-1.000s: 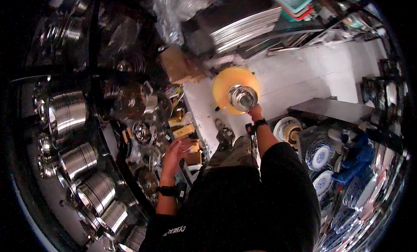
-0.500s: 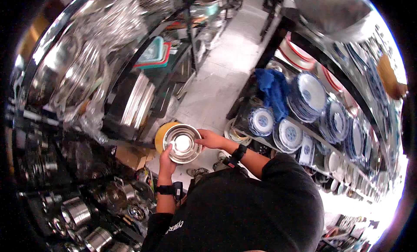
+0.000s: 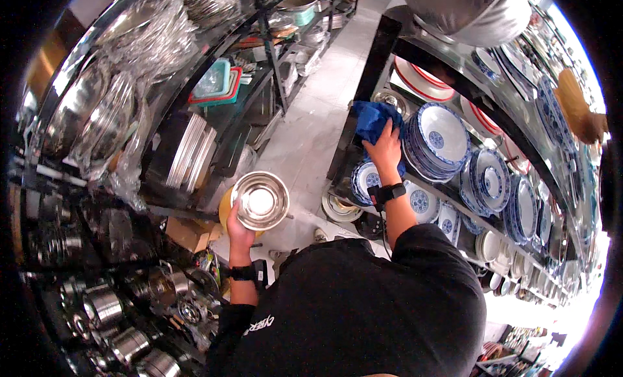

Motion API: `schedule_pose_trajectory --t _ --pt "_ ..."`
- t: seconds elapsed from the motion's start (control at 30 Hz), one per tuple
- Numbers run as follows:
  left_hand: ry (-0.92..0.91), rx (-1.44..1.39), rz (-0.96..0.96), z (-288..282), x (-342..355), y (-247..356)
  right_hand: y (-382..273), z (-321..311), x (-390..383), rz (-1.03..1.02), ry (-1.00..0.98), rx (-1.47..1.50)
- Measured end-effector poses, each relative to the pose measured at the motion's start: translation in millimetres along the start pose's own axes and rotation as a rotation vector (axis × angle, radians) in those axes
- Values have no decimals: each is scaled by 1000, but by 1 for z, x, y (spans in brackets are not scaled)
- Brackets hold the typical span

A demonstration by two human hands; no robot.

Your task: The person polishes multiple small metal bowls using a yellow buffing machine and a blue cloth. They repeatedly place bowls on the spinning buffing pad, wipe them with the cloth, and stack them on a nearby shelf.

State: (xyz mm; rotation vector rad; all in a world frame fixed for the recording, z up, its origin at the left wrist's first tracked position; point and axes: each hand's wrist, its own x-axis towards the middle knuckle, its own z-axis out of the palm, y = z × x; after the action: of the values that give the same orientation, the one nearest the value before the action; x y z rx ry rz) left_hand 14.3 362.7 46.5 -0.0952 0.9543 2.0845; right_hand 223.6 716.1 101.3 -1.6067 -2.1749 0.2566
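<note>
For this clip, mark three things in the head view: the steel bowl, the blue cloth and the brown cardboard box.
steel bowl [image 3: 263,200], head view: on its shiny inside bottom.
blue cloth [image 3: 372,119], head view: on its upper folds.
brown cardboard box [image 3: 186,233], head view: on its side.

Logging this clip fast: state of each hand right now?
Left hand: holding a round, shiny silver metal bowl.
Right hand: touching a crumpled blue cloth; can't tell whether its grip is closed.
</note>
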Motion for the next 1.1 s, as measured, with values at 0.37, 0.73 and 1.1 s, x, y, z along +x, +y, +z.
schedule_pose_trajectory --t 0.37,0.73,1.1 --pt "171 334 332 -9 4 16 -54 -53 -26 -728 165 306" --pt "469 764 858 29 -67 89 -283 -11 -211 -912 -684 798" --pt "661 926 952 -58 -177 158 -359 -6 -298 -1402 -796 772"
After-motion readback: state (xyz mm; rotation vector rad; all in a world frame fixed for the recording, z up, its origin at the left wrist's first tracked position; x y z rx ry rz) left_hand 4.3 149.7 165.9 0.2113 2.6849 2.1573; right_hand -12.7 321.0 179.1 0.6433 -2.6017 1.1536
